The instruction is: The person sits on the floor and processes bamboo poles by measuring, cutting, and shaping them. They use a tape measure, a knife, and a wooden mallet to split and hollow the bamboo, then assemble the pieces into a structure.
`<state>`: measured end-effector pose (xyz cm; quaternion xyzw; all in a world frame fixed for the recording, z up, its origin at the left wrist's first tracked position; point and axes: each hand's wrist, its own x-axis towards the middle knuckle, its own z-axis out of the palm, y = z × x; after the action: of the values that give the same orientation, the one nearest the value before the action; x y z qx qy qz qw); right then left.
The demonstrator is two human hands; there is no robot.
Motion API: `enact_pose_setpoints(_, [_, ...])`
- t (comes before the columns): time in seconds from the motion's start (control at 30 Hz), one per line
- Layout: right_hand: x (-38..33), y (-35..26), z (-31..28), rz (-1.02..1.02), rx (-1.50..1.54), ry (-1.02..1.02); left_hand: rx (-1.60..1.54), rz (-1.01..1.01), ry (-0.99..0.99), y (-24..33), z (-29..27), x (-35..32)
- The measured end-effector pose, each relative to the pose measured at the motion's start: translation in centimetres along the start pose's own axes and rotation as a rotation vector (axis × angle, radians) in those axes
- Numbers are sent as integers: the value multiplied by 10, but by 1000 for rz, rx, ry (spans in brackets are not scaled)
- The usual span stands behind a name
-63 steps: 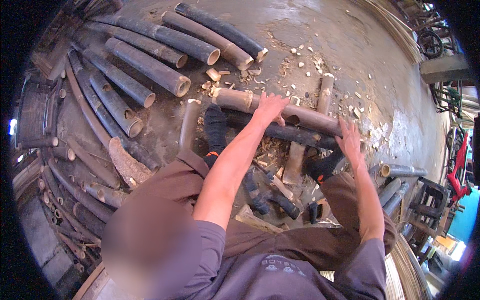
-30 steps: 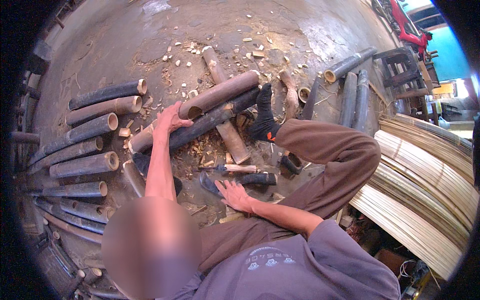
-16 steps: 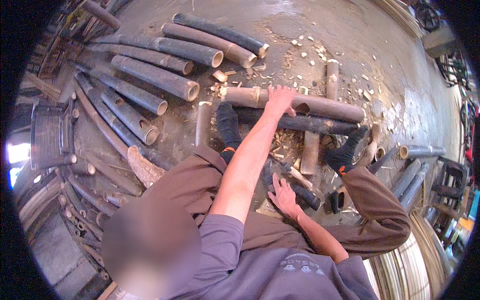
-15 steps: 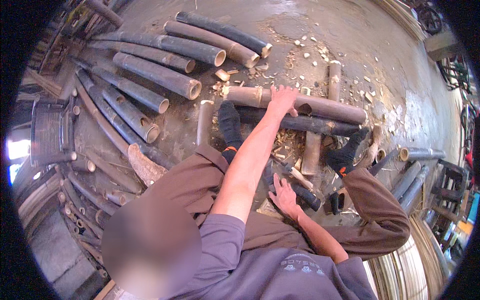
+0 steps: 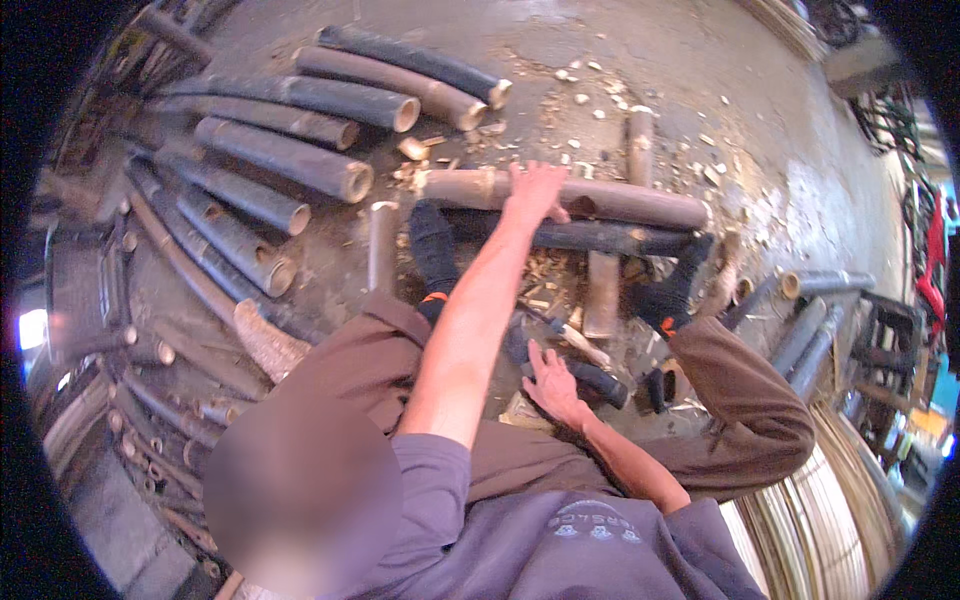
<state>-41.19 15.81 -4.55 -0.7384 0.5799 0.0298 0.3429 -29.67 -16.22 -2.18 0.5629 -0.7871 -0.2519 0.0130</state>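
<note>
Two hands down, both on work pieces.
Your left hand [image 5: 533, 190] lies flat, ungripping, on the bamboo pole [image 5: 600, 200]; your right hand [image 5: 553, 385] rests spread by the dark-handled tool [image 5: 598, 380].

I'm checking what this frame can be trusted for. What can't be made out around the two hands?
- Left hand on the bamboo pole: palm faces down, so its grip is hidden in the head view.
- Right hand: it covers part of the dark-handled tool, so contact is unclear.
- Bamboo pile: far ends fade into the dark fisheye rim.

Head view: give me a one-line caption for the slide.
Seated among bamboo poles, a person rests the left hand on a bamboo section while the right hand touches a dark-handled tool.
</note>
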Motion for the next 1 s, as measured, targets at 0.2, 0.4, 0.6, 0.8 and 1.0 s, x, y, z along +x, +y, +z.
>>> enact_pose_setpoints(0.2, [-3, -2, -38, 191, 432, -141, 39, 14, 16, 3, -2, -1])
enact_pose_setpoints(0.4, [15, -6, -106, 135, 575, 328, 67, 4, -6, 7, -3, -2])
enact_pose_setpoints(0.6, [66, 7, -151, 235, 560, 460, 86, -3, 56, 9, -3, -6])
enact_pose_setpoints(0.8, [94, 19, -151, 265, 426, 432, 94, -17, 74, 13, -2, -8])
enact_pose_setpoints(1.0, [104, 21, -141, 292, 353, 433, 102, -20, 74, 14, -3, -8])
